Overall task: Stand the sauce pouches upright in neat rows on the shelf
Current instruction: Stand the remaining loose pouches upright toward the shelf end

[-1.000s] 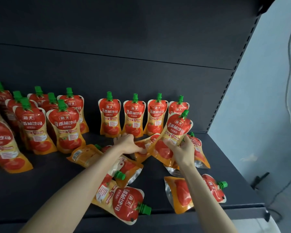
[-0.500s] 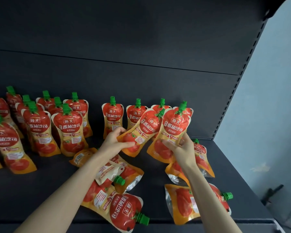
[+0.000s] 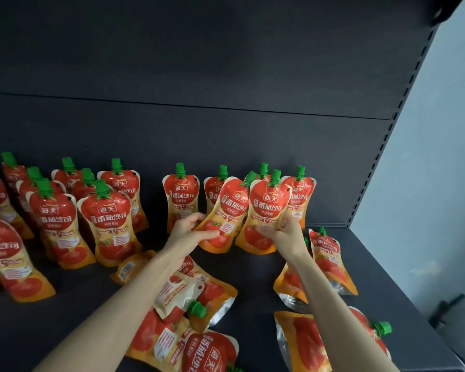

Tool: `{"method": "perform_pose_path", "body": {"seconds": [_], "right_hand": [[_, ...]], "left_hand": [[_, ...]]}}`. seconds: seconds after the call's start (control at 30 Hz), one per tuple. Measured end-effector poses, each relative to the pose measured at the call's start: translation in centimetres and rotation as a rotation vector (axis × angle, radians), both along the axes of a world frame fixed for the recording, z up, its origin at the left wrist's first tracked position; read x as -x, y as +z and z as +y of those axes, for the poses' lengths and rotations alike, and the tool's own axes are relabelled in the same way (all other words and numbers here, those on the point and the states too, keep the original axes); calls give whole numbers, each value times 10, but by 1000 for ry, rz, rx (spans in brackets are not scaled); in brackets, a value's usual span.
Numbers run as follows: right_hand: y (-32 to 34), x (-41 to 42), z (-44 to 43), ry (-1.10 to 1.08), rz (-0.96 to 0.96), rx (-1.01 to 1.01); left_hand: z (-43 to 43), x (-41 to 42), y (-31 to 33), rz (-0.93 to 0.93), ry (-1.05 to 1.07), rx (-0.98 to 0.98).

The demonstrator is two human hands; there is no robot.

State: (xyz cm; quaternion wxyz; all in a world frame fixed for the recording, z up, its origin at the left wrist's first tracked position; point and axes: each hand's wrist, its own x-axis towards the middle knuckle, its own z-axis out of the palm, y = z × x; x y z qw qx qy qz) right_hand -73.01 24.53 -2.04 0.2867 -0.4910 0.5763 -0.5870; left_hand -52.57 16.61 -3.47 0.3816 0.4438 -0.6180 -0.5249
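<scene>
- We find the left hand [image 3: 189,232] gripping the lower left edge of the first pouch [image 3: 227,210], with the thumb across its front. This pouch leans to the right, green cap uppermost.
- We find the right hand [image 3: 286,232] curled round the lower right side of the second pouch [image 3: 267,210], which is held upright.
- The two held pouches touch side by side, and the second overlaps the first's edge. We cannot tell whether their bases rest on the shelf [image 3: 387,267].
- Directly behind both grips, a back row [image 3: 181,196] of pouches stands upright against the dark back panel [image 3: 226,130].
- Well left of the left hand, a standing group [image 3: 108,218] occupies several rows.
- Beneath the left forearm, a heap of flat pouches [image 3: 215,291] lies overlapping.
- Beside and below the right wrist, we record further fallen pouches [image 3: 330,261].
</scene>
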Motion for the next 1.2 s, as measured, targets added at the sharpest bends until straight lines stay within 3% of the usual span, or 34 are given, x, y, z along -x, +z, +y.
{"method": "perform_pose_path", "body": {"seconds": [0.4, 0.57, 1.2], "right_hand": [[-11, 3, -20, 34, 73, -99], [-13, 6, -20, 34, 209, -123], [-16, -1, -12, -90, 301, -171]], "left_hand": [[-19, 2, -6, -140, -116, 60], [-17, 2, -10, -228, -151, 106], [-13, -6, -15, -381, -70, 199]]}}
